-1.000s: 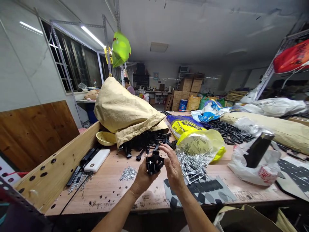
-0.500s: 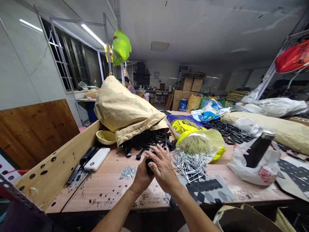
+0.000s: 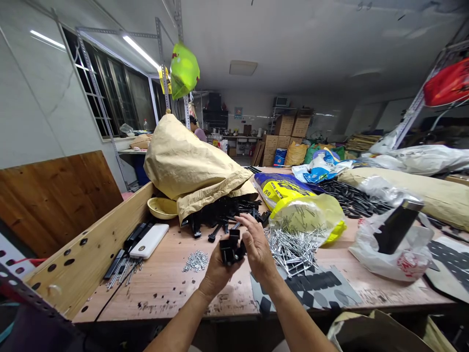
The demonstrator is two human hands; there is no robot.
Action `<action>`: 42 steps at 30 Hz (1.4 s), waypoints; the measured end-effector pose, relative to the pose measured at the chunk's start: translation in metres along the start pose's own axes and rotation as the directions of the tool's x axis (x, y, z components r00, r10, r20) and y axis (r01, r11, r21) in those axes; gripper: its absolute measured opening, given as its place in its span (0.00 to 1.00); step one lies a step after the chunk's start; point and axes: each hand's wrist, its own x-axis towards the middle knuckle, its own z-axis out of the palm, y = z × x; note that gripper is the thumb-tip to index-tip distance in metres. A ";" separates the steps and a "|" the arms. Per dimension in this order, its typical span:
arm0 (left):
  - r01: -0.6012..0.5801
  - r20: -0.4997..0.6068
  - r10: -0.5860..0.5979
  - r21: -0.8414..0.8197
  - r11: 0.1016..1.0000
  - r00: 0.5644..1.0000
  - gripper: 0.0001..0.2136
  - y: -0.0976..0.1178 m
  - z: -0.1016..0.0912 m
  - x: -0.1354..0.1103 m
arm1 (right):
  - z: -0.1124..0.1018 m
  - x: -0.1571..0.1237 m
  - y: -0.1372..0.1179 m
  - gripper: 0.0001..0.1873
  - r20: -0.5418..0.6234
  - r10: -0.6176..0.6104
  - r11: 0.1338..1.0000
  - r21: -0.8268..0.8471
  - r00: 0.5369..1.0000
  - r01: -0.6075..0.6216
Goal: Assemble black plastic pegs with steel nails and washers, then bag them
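Several black plastic pieces with square, hollow ends (image 3: pixel 230 250) are bunched in my left hand (image 3: pixel 214 273), its fingers wrapped round them from the left and below. My right hand (image 3: pixel 261 250) is close against their right side, fingers stretched out and apart; whether it touches them I cannot tell. Just beyond both hands, a heap of black plastic parts (image 3: pixel 214 215) spills from a large tan sack (image 3: pixel 194 156). Small metal nuts (image 3: pixel 196 261) lie in a pile left of my left hand. Long metal screws or pins (image 3: pixel 293 249) spill from a yellow bag (image 3: pixel 311 211) at right.
At left are a white power bank (image 3: pixel 149 241), a yellow bowl (image 3: pixel 161 208) and a wooden side board (image 3: pixel 91 249). A grey sheet with dark pads (image 3: pixel 311 288) lies near the front edge. A black flask (image 3: pixel 397 227) leans in a white plastic bag (image 3: pixel 395 264) at right.
My right hand has come off the top of the black pieces and moved slightly right, its fingers spreading. The pieces' square ends now show in my left hand.
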 end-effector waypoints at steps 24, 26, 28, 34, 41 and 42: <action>0.476 0.177 -0.449 -0.471 0.742 0.876 0.21 0.014 0.004 -0.008 | 0.003 -0.016 0.001 0.10 -0.017 -0.002 0.993 0.118 1.000 0.004; 0.490 0.197 -0.453 -0.464 0.738 0.869 0.20 0.014 0.006 -0.008 | 0.004 -0.016 0.004 0.10 -0.020 -0.019 0.997 0.078 1.000 0.021; 0.491 0.209 -0.446 -0.444 0.749 0.870 0.20 0.014 0.007 -0.008 | 0.003 -0.015 0.007 0.11 -0.029 -0.042 0.999 0.020 0.999 0.042; 0.449 0.180 -0.411 -0.386 0.806 0.894 0.22 0.017 0.008 -0.006 | -0.004 -0.013 0.007 0.08 -0.008 -0.123 0.978 -0.169 0.992 0.120; 0.385 0.078 -0.385 -0.377 0.842 0.920 0.23 0.016 0.010 -0.002 | -0.010 -0.014 0.001 0.04 0.004 -0.132 0.967 -0.219 0.991 0.130; 0.375 0.061 -0.381 -0.377 0.847 0.922 0.22 0.015 0.009 -0.001 | -0.010 -0.015 0.001 0.04 0.021 -0.140 0.967 -0.214 0.990 0.141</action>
